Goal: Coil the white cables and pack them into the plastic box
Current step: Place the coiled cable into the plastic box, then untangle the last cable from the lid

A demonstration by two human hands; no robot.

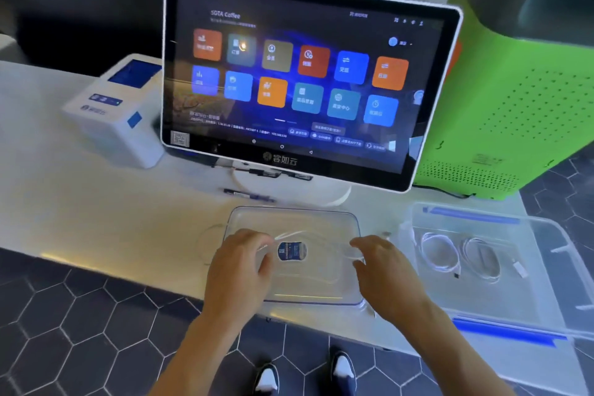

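A clear plastic lid (321,300) with a blue sticker (292,251) lies at the front of the white counter. My left hand (238,267) and my right hand (382,267) hover over it. A thin white cable (352,256) runs between them, and both hands pinch it. Part of it loops out to the left (205,244) on the counter. On the right stands the clear plastic box (546,235) with blue latches. Two coiled white cables (440,252) (482,260) lie inside, and a white plug (520,268) sits beside them.
A touchscreen terminal (305,74) stands right behind the lid, with a blue pen (247,194) at its base. A white receipt printer (115,112) is at the back left and a green machine (514,106) at the back right. The counter edge (128,270) runs just below my wrists.
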